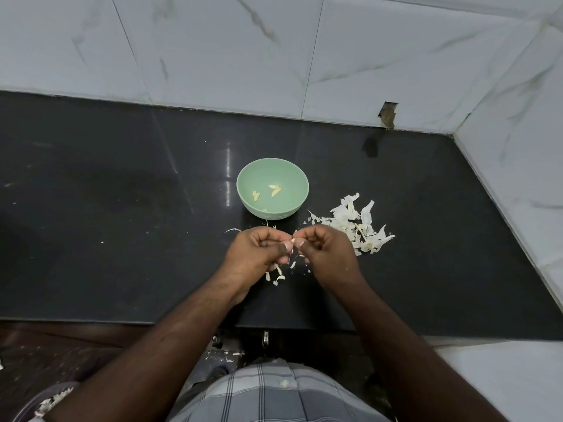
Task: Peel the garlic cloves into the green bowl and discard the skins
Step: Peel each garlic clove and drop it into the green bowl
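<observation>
Head view: your black counter (122, 208) holds the green bowl (300, 190) mid-surface, with the skins (359, 226) beside it. Near the front edge, your left hand (259, 254) and right hand (329, 257) pinch one garlic clove (293, 240).

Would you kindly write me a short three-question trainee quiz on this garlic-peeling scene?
1. True or false: the green bowl is empty.
2. On which side of the bowl is the big pile of skins?
3. What are the left hand and right hand doing? A) resting flat B) pinching a garlic clove together C) lifting the bowl

Key: 1. False, peeled cloves lie inside. 2. Its right, on the counter. 3. B.
</observation>
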